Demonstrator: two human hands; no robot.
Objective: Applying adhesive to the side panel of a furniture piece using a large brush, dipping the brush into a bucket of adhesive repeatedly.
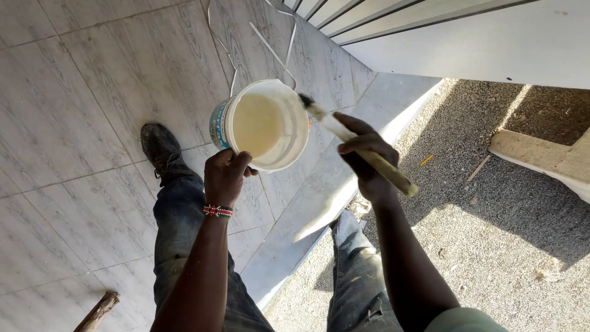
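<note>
My left hand (226,175) grips the near rim of a white plastic bucket (279,98), held tilted toward me, with cream-coloured paint inside. A beaded band sits on that wrist. My right hand (365,157) is closed around the wooden handle of a paintbrush (326,120), whose dark bristle tip rests at the bucket's right rim. Both hands are held above my legs in blue jeans, one dark shoe (158,146) on the tiles.
Grey tiled floor (80,123) lies to the left, with a raised edge dropping to gravel ground (504,233) on the right. A pale painted wall or gate (491,43) runs across the top right. A stick end (98,312) lies bottom left, a concrete block (547,157) far right.
</note>
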